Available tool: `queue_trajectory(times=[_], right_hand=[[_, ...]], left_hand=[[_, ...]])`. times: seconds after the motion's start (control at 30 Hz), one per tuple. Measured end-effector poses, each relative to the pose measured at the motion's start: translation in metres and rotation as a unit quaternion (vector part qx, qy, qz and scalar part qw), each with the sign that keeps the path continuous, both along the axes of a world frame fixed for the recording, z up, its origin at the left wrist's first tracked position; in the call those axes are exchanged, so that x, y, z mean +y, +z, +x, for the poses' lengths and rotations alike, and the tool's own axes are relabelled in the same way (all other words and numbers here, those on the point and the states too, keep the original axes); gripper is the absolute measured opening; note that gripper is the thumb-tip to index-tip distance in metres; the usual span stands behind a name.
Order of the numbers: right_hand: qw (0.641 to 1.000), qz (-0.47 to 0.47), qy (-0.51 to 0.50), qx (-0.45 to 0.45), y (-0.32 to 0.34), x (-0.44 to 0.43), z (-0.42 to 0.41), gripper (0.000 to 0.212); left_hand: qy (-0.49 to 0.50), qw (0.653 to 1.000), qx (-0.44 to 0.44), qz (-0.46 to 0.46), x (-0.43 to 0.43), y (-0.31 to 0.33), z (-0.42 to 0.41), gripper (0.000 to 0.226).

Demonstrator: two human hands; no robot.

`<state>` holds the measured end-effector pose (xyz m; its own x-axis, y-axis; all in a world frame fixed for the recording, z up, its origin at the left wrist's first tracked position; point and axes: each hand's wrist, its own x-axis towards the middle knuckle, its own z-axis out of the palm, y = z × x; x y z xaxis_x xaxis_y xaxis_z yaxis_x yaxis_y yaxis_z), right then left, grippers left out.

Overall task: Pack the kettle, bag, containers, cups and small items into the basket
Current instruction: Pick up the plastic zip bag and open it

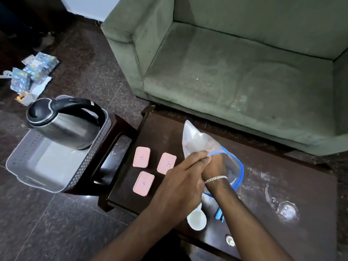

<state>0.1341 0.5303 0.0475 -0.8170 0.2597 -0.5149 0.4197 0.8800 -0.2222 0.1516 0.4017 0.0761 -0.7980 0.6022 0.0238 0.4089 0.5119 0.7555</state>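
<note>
A steel kettle with a black lid and handle stands in the far end of the grey basket, which rests on a small dark stool at the left. Three pink lidded containers lie on the dark table. A clear plastic bag with a blue zip rim stands on the table. My left hand pinches the bag's rim. My right hand, with a silver bracelet on the wrist, is pushed inside the bag's mouth. A white cup stands near the front edge.
A green sofa fills the space behind the table. Blue patterned packets and papers lie on the dark floor at the far left. A small blue item, a clear glass and a small round cap sit on the table.
</note>
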Motion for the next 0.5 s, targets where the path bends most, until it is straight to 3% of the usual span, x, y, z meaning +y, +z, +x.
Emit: queue_trajectory(times=[0.07,0.17,0.2,0.3,0.4,0.5], right_hand=[[0.992,-0.009,0.124,-0.038,-0.011,0.001,0.009,0.027],[0.99,-0.044,0.102,-0.082,-0.013,-0.006,0.002,0.029],[0.995,-0.059,0.053,-0.06,-0.013,-0.01,-0.006,0.025],[0.993,-0.06,-0.068,0.077,-0.01,-0.02,-0.034,0.043],[0.988,-0.061,-0.041,0.133,-0.02,-0.028,-0.039,0.04],[0.982,-0.087,-0.012,0.167,-0.021,-0.035,-0.036,0.015]], left_hand=[[0.003,1.0,-0.014,0.003,-0.001,0.0,0.0,0.052],[0.033,0.999,-0.017,0.0,-0.005,0.0,-0.007,0.051],[0.048,0.999,-0.014,-0.007,-0.007,-0.001,-0.011,0.05],[0.087,0.995,-0.018,-0.034,-0.015,-0.003,-0.028,0.051],[0.097,0.992,-0.032,-0.069,-0.021,-0.006,-0.041,0.052],[0.106,0.989,-0.047,-0.097,-0.027,-0.013,-0.05,0.054]])
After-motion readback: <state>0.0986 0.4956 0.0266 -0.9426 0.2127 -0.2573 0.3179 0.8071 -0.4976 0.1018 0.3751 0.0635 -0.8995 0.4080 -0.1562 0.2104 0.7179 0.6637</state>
